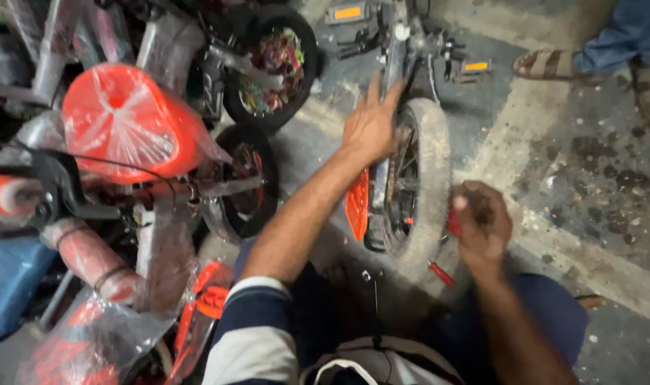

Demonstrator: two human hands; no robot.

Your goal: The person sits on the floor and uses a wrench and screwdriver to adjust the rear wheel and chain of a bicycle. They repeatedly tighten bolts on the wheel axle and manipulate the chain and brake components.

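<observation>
Rubber first: we've got a small bike upside down on the concrete floor (610, 178) right in front of our knees, and the pale tyre (433, 178) is the part in hand. Our right hand (482, 222) is closed in a fist on the tyre's near edge, with a red-handled tool (441, 274) just below it; whether the fist grips the tool, we can't tell. Our left hand (371, 125) is open, fingers spread, flat against the wheel near the frame (395, 64).

The tyre looks stiff and grippy, so it's a good place to hold. The spokes look thin, so we'd leave those alone. The orange guard (358, 203) looks like light plastic that would flex.

Further out sit the pedals (347, 12), then plastic-wrapped bikes (125, 128) to the left and someone's sandalled foot (550, 64).
</observation>
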